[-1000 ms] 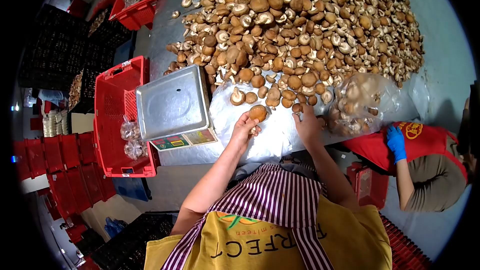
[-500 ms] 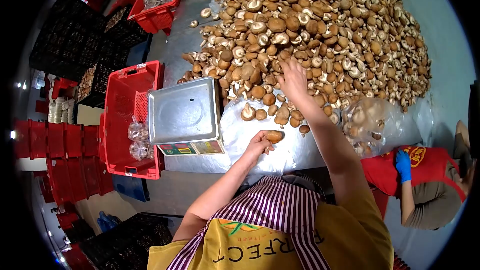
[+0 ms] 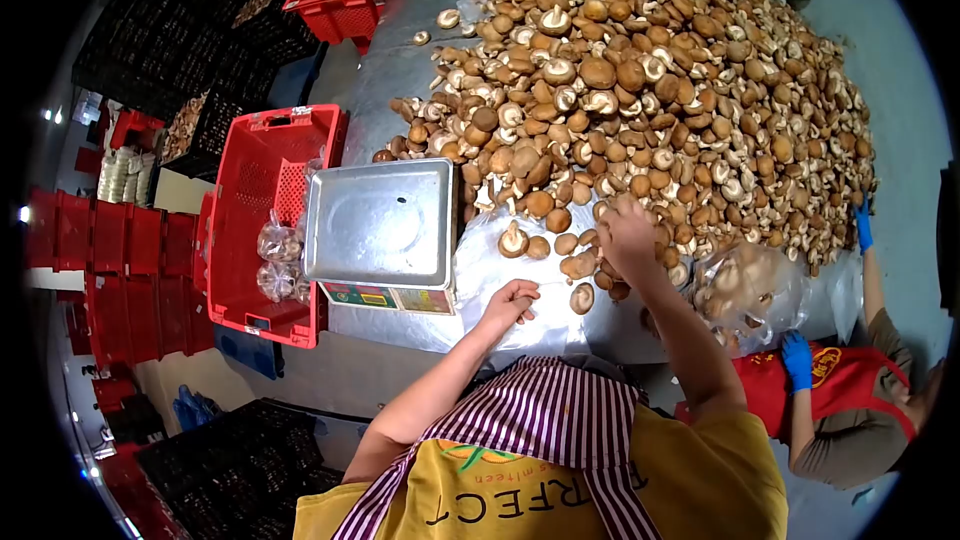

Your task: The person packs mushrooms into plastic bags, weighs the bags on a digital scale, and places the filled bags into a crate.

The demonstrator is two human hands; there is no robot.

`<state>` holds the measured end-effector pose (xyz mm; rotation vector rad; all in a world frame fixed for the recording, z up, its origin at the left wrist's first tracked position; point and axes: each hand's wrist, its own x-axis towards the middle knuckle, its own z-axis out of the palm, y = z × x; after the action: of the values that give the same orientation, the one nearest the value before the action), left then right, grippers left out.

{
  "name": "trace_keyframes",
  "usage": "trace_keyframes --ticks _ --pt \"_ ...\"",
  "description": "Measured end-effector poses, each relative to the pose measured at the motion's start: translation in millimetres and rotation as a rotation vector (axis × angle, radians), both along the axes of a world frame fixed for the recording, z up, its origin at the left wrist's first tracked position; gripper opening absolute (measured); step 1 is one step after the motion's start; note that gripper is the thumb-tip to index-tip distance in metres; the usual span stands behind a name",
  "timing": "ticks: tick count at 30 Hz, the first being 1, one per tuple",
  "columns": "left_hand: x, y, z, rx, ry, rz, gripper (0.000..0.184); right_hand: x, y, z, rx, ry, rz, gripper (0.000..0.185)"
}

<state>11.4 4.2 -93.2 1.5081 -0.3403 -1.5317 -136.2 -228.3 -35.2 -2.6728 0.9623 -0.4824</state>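
Brown shiitake mushrooms with pale stems lie in a large heap across the table. At the heap's near edge, my right hand is among the mushrooms with its fingers curled down; what they grip is hidden. My left hand is closed above a clear plastic sheet or bag, and I cannot make out whether the film is pinched in it. Between my hands, a loose mushroom lies on the plastic. Another, stem up, sits farther forward with several others.
A weighing scale stands left of the plastic. Beside it, a red crate holds bagged mushrooms. To my right lies a filled clear bag. A co-worker's blue-gloved hand is at the right; another red crate stands far left.
The mushroom in my left hand is out of it, and one lies on the plastic nearby. My right hand has drawn back from deeper in the heap. The co-worker's other gloved hand reaches the heap.
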Motion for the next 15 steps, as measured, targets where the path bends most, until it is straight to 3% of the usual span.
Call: trace_keyframes --ticks 5,9,11,15 --pt "-0.2 -12.1 12.6 -0.005 0.077 0.087 0.022 68.4 -39.1 -7.3 0.036 0.009 -0.016 0.026" --pt "-3.2 -24.8 13.9 -0.054 0.095 0.144 0.024 126.5 -40.7 -14.2 0.388 0.489 -0.204 0.055" --pt "-1.8 -24.9 13.6 -0.054 0.092 0.187 0.023 121.5 -32.1 -23.5 0.368 0.354 -0.183 0.064" --pt "-2.2 -21.4 17.1 -0.018 0.082 0.189 0.022 98.0 -10.5 -36.9 0.393 0.171 -0.205 0.058"
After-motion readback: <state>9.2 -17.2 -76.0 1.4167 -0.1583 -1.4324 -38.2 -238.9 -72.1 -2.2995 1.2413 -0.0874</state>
